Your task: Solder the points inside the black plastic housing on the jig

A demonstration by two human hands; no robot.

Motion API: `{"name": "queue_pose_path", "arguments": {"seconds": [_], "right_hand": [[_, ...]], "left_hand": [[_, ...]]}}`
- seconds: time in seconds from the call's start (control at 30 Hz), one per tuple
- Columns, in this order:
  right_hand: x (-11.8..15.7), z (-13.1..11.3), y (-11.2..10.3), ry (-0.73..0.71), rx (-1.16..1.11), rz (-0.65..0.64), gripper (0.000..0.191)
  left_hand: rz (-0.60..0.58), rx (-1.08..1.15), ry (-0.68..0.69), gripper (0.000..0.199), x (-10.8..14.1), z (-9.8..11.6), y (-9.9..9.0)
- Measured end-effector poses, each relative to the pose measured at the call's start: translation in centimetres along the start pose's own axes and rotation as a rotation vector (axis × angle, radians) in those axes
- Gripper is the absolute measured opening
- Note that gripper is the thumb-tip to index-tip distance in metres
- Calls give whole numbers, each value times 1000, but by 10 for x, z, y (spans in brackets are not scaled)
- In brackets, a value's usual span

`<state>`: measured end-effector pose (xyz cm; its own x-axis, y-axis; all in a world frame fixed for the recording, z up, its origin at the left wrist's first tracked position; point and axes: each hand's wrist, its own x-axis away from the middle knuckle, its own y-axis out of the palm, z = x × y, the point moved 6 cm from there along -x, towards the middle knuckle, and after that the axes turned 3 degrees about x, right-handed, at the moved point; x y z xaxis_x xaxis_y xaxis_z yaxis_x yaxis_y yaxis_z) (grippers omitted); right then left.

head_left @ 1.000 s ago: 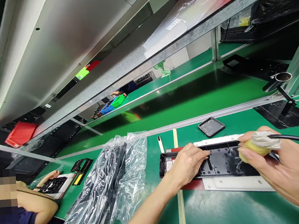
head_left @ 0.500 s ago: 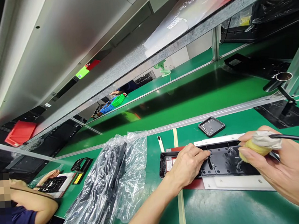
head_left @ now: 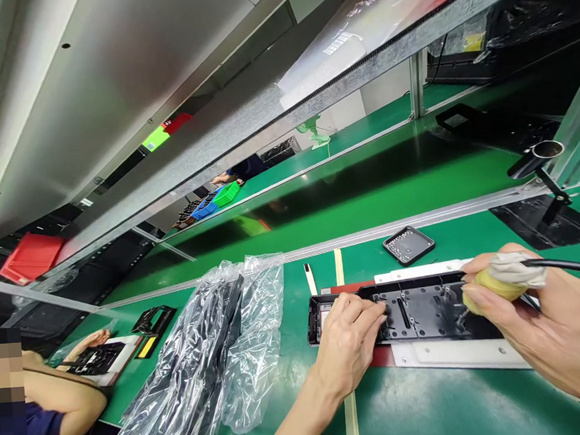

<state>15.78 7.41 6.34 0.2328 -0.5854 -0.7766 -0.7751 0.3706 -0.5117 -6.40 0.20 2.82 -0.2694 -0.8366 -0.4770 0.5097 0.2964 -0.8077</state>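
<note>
A long black plastic housing (head_left: 425,309) lies open side up in a white and red fixture (head_left: 458,355) on the green bench. My left hand (head_left: 351,339) rests over its left part, the fingers drawn together and pointing down inside. Whatever those fingertips hold is hidden. My right hand (head_left: 561,331) is closed around a corded electric screwdriver (head_left: 498,289) with a yellow body and whitish wrapping, held over the right part of the housing. Its tip is hard to make out. Behind the housing sits a small black tray (head_left: 413,240) with small silver screws.
Left of the fixture lie clear plastic bags (head_left: 191,363) with dark parts inside. A co-worker's arm (head_left: 69,398) is at the far left. A metal tube holder (head_left: 539,157) stands back right. A metal shelf (head_left: 244,134) crosses overhead.
My left hand has shifted left along the housing, and its fingers are more bunched, uncovering the slot in the middle. My right hand and the screwdriver stay nearly where they were.
</note>
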Motion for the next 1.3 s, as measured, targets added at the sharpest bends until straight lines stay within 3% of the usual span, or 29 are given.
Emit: {"name": "queue_pose_path", "arguments": {"seconds": [0.27, 0.47, 0.73, 0.9, 1.13, 1.3], "right_hand": [[4, 5, -2, -35, 94, 70, 29], [-2, 1, -8, -33, 155, 48, 36], [-9, -2, -9, 84, 86, -19, 21], [-13, -3, -6, 184, 64, -53, 42], [-14, 1, -7, 122, -116, -31, 17], [-26, -8, -12, 83, -118, 2, 12]], "left_hand": [[178, 40, -40, 31, 24, 2, 5], [259, -25, -63, 37, 33, -2, 8], [329, 55, -61, 36, 35, 0, 4], [352, 102, -63, 35, 38, -1, 6], [380, 118, -62, 33, 41, -3, 8], [413, 107, -65, 30, 40, -2, 5]]}}
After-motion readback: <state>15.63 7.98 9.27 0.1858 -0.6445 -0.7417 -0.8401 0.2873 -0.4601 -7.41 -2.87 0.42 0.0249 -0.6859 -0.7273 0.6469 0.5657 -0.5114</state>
